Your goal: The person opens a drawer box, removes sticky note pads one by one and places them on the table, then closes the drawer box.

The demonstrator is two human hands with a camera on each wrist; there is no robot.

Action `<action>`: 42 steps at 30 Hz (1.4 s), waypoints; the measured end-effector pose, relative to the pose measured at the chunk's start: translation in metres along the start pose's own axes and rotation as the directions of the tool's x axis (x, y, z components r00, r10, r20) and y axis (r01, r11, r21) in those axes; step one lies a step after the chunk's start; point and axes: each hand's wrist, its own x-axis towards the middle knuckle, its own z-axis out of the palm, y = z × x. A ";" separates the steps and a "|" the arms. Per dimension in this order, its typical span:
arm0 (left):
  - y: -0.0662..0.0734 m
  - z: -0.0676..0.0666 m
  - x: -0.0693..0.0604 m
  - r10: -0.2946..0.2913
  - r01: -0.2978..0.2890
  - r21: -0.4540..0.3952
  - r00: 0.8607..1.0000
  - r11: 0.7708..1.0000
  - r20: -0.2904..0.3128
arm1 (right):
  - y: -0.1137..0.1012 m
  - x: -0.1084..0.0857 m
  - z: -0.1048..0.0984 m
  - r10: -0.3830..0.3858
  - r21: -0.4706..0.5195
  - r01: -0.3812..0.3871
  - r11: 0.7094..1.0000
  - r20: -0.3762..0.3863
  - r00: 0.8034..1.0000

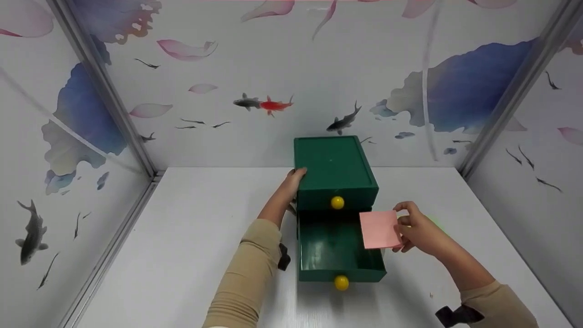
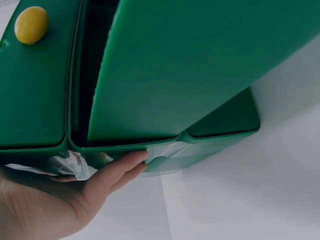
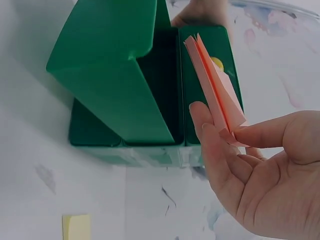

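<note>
A green drawer cabinet (image 1: 332, 164) with yellow round knobs stands against the back wall. Its lower drawer (image 1: 325, 250) is pulled out, and the part of its inside that shows holds nothing. My left hand (image 1: 291, 184) rests against the cabinet's left side; in the left wrist view its fingers (image 2: 117, 170) lie nearly straight along that side. Between thumb and fingers, my right hand (image 1: 419, 230) pinches a pad of pink sticky notes (image 1: 379, 229) above the drawer's right edge. The right wrist view shows the pad (image 3: 212, 82) edge-on, its sheets slightly fanned.
A yellow-green sticky note pad (image 3: 76, 227) lies on the white table right of the cabinet, mostly hidden behind my right hand in the head view. White walls (image 1: 273, 59) printed with fish and petals enclose the table at the back and sides.
</note>
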 end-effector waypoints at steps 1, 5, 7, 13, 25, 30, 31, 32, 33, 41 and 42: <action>0.000 0.000 0.000 0.000 0.000 -0.002 1.000 1.000 -0.001 | 0.002 0.000 -0.002 0.007 0.006 -0.007 1.000 -0.006 1.000; 0.000 0.000 0.001 -0.003 0.003 -0.001 1.000 1.000 -0.003 | 0.011 -0.002 -0.011 0.014 0.012 -0.014 1.000 -0.028 1.000; 0.000 0.000 0.001 -0.004 0.004 0.002 1.000 1.000 0.001 | 0.015 -0.003 -0.016 0.005 0.009 -0.005 1.000 -0.043 0.999; 0.001 -0.001 0.002 -0.019 0.019 -0.002 1.000 1.000 0.006 | 0.031 -0.009 -0.030 -0.027 0.018 0.029 0.999 -0.088 0.996; 0.001 -0.001 0.001 -0.019 0.019 -0.002 1.000 1.000 0.006 | 0.060 -0.014 -0.054 0.021 -0.052 -0.030 0.998 -0.172 0.985; 0.002 0.000 0.002 -0.025 0.025 -0.016 1.000 1.000 0.001 | 0.072 -0.013 -0.059 0.026 -0.091 -0.043 0.995 -0.179 0.983; 0.002 0.000 0.002 -0.024 0.024 -0.015 1.000 1.000 -0.001 | 0.075 -0.012 -0.060 0.027 -0.093 -0.045 0.995 -0.180 0.983; 0.002 0.000 0.002 -0.023 0.023 -0.013 1.000 1.000 0.000 | 0.078 -0.012 -0.061 0.030 -0.096 -0.048 0.994 -0.182 0.983; 0.002 0.000 0.002 -0.021 0.021 -0.010 1.000 1.000 0.002 | 0.081 -0.012 -0.063 0.037 -0.097 -0.056 0.994 -0.188 0.981; 0.002 0.000 0.003 -0.015 0.015 0.002 1.000 1.000 0.005 | 0.105 -0.004 -0.074 0.114 -0.068 -0.139 0.988 -0.282 0.953; 0.002 0.000 0.003 -0.016 0.016 0.002 1.000 1.000 0.004 | 0.109 -0.004 -0.075 0.121 -0.062 -0.146 0.987 -0.298 0.947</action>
